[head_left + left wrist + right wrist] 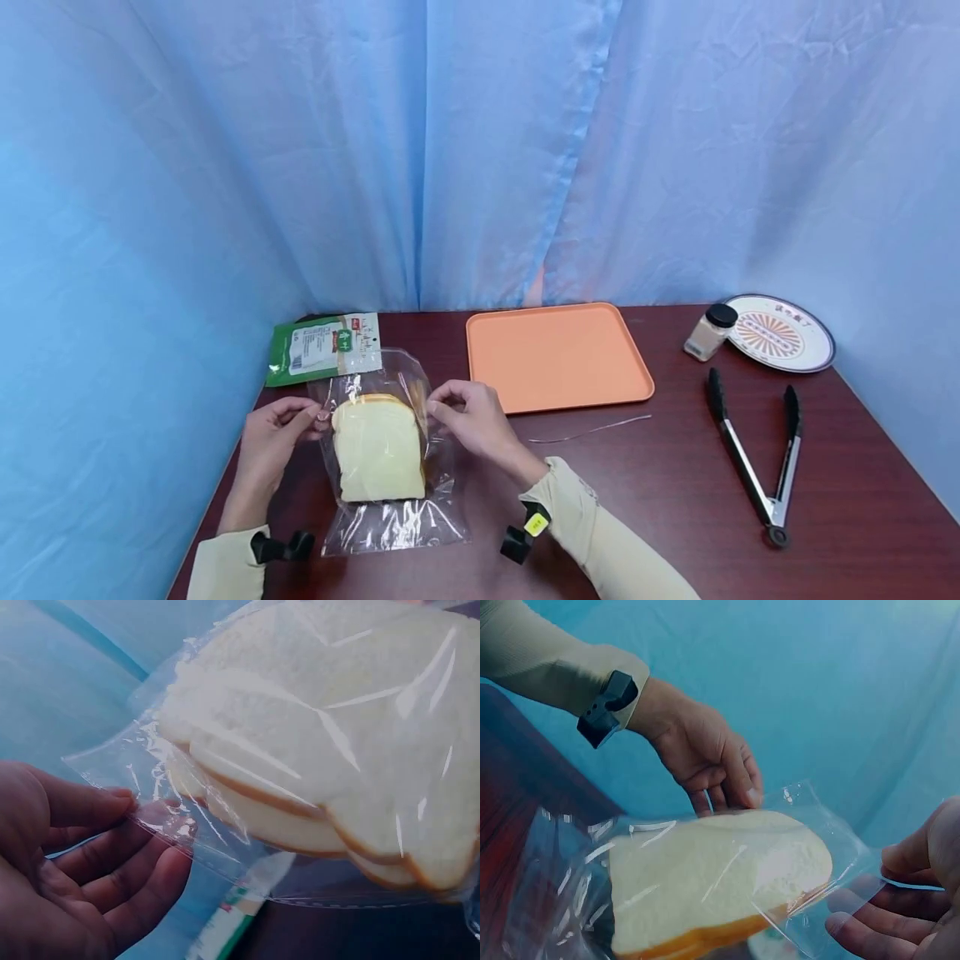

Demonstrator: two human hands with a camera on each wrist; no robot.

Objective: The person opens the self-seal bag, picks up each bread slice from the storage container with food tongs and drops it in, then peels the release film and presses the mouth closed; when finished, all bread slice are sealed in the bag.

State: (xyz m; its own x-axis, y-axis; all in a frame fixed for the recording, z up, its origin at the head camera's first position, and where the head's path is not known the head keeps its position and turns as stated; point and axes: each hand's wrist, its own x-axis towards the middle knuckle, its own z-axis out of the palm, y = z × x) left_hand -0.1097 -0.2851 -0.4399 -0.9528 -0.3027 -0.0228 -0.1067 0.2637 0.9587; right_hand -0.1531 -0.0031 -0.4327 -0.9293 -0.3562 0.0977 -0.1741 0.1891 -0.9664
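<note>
A clear plastic bag (pixel 397 531) with slices of white bread (pixel 378 450) inside is held between both hands. Its left side is pinched by the left hand (pixel 272 442), thumb against fingers, as the left wrist view shows at the film near the bread's rounded end. On the opposite side, the right hand (pixel 480 423) pinches the film between thumb and fingers; in the right wrist view this hand (pixel 904 900) grips a corner of the bag. The brown crusts of the stacked slices (pixel 300 817) show through the plastic. Beyond the bag's far end lies a green and white pouch (pixel 322 350).
An orange tray (pixel 558 354) lies at the back middle, with a thin wire-like strip (pixel 588 432) in front of it. At the right are a black-lidded jar (pixel 708 333), a white patterned plate (pixel 806 346) and spread tongs (pixel 750 471). Blue curtains (pixel 495 150) border the table.
</note>
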